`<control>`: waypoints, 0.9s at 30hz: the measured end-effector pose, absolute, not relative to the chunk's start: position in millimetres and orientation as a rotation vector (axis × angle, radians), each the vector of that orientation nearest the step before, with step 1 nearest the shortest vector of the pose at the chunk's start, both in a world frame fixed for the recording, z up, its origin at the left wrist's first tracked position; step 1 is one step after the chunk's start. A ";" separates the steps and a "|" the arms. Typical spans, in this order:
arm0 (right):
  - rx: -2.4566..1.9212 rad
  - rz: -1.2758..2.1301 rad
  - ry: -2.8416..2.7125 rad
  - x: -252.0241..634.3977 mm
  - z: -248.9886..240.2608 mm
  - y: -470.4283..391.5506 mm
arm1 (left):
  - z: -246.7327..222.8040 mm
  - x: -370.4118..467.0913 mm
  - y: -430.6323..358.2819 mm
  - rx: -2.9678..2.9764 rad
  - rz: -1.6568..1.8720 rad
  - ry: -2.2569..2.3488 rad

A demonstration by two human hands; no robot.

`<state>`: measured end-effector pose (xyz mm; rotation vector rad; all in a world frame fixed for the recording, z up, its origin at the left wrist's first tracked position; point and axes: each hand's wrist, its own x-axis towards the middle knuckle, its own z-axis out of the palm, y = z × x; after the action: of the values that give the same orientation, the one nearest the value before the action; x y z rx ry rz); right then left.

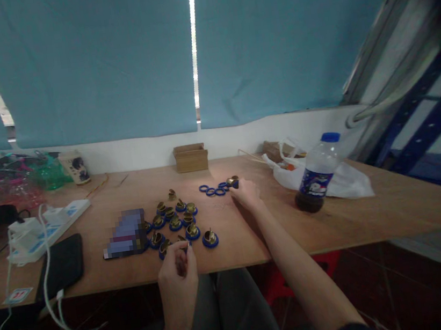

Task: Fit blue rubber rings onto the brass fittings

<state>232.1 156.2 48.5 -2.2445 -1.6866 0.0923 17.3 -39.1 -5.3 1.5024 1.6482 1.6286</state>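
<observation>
Several brass fittings [175,223] with blue round bases stand in a loose group on the wooden table. Beyond them and to the right lie several flat blue rings [210,191]. My right hand [248,195] reaches out to the right end of these rings, its fingers closed on a brass fitting [232,181]. Close to the table's front edge, my left hand [178,270] is closed in a pinch beside the nearest fittings. What is between its fingertips is too small to make out. A single fitting [210,238] sits just right of that hand.
A phone [126,236] lies left of the fittings. Farther left are a power strip [50,230] with white cables and a black flat object [61,264]. A small cardboard box [191,159] stands at the back. On the right are a soda bottle [317,176] and a white plastic bag [348,179].
</observation>
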 end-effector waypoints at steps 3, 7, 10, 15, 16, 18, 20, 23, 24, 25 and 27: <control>-2.162 0.121 -1.720 238.3 61.6 150.6 | -6.1 16.7 -39.7 1.468 1.622 1.620; -1.904 0.207 -1.891 236.0 76.9 121.1 | -3.4 18.8 -41.6 1.420 1.598 1.543; -1.650 0.295 -2.058 217.7 80.7 73.9 | 2.9 24.3 -44.0 1.390 1.548 1.445; -1.191 0.612 -2.345 184.4 82.7 -5.9 | 19.6 33.0 -49.8 1.198 1.385 1.165; -1.161 0.627 -2.355 181.6 84.0 -15.1 | 22.2 33.7 -50.9 1.148 1.376 1.135; -1.133 0.583 -2.376 179.5 87.4 -26.1 | 24.9 33.6 -52.7 1.058 1.359 1.096; -1.114 0.507 -2.403 180.2 91.6 -31.2 | 23.7 32.1 -54.2 0.961 1.334 1.067; -1.040 0.516 -2.435 184.1 98.3 -33.9 | 19.3 29.6 -56.7 0.790 1.342 1.019; -1.012 0.558 -2.438 186.9 100.2 -32.9 | 18.8 28.9 -57.7 0.763 1.356 0.983; -0.997 0.595 -2.427 191.2 101.7 -30.1 | 19.2 28.2 -58.6 0.763 1.375 0.938; -1.056 0.615 -2.371 205.0 102.3 -17.2 | 22.5 26.4 -60.4 0.828 1.401 0.831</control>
<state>205.0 -17.2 102.3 -1.0562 -2.3707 0.6150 26.4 -60.4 22.5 0.8282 0.8306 1.4013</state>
